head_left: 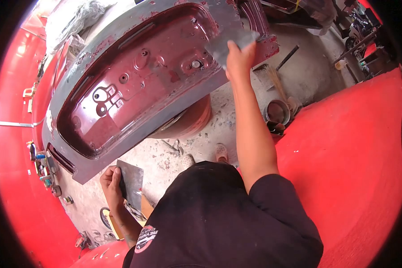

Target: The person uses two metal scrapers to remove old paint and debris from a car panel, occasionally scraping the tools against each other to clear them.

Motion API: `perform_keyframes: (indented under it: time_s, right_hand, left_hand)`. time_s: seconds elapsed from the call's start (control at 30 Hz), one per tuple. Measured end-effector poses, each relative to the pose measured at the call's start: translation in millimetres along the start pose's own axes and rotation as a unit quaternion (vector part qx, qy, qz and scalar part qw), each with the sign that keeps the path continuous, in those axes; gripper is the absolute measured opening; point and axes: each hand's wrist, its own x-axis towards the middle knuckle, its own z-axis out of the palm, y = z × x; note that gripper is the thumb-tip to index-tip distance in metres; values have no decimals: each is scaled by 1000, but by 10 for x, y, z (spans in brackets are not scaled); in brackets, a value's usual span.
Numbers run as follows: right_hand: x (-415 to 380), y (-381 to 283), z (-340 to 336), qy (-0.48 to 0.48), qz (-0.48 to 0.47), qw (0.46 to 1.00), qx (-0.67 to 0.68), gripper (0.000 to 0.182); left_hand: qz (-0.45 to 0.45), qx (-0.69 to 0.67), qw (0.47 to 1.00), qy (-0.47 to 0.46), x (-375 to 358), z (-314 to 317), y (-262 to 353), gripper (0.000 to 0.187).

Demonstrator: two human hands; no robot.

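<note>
A large dark red and grey car panel [161, 76] with a recessed middle lies tilted across the upper left, on a round reddish drum [192, 120]. At its right end my right hand [240, 59] is closed on a thin grey sheet [225, 44], blurred, which lies over the panel's grey border. Low on the left, my left hand [113, 182] pinches a dark grey rectangular sheet [132, 178] between thumb and fingers, just below the panel's lower edge and apart from it.
Red car bodywork [344, 156] fills the right side, and more red surface [13, 156] curves along the left. A metal can [277, 111] and a brush [277, 82] are on the floor right of the panel. Plastic wrap [76, 18] lies at the upper left.
</note>
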Motion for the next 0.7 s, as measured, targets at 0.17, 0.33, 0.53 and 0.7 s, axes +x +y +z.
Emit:
perform_keyframes:
  time_s: [0.17, 0.33, 0.53, 0.7]
  right_hand:
    - [156, -95, 155, -7, -1, 1000, 0, 43]
    - [-163, -163, -117, 6, 82, 994, 67, 49]
    - [263, -514, 353, 5, 130, 991, -35, 49]
    - [100, -53, -275, -8, 29, 999, -15, 52]
  left_hand:
    - [7, 21, 1000, -17, 34, -144, -15, 17]
    - [-11, -5, 1000, 28, -92, -272, -125, 19]
    - [-10, 8, 1000, 6, -17, -160, -38, 19]
    - [3, -25, 999, 34, -70, -290, -114, 19]
